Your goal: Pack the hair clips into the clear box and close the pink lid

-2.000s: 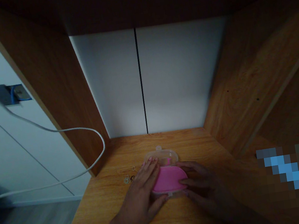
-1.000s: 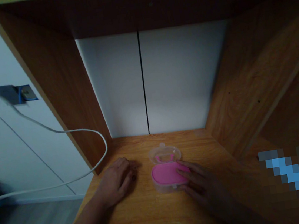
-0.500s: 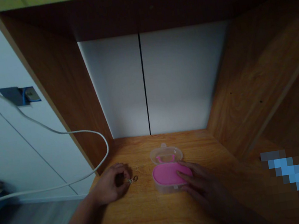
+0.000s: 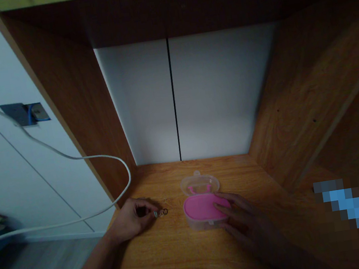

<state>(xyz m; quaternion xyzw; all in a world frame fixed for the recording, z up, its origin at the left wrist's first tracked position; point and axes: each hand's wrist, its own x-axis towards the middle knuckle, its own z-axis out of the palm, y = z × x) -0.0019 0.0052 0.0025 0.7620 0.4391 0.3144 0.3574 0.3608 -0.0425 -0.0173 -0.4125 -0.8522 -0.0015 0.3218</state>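
Observation:
On the wooden surface stands a small clear plastic box (image 4: 198, 225) with a flat pink panel (image 4: 202, 207) on top. Its clear lid (image 4: 199, 184), fitted with a pink handle, is hinged back behind it. My right hand (image 4: 246, 219) grips the box's right end, fingers over the pink panel and thumb along the front side. Left of the box, my left hand (image 4: 133, 220) is closed in a pinch at a few small rings (image 4: 162, 212), which look like thin hair ties. Part of what it holds is hidden by the fingertips.
Thin pale strands (image 4: 165, 200) lie behind the rings. A white cable (image 4: 115, 157) loops in from the left, above my left hand. Wooden side panels (image 4: 72, 92) and a white back panel (image 4: 207, 94) enclose the space, under a low overhead board (image 4: 164, 11).
My left hand's thumb and finger have closed together at the rings, which now stick out to the right of the fingertips. My right hand stays on the box.

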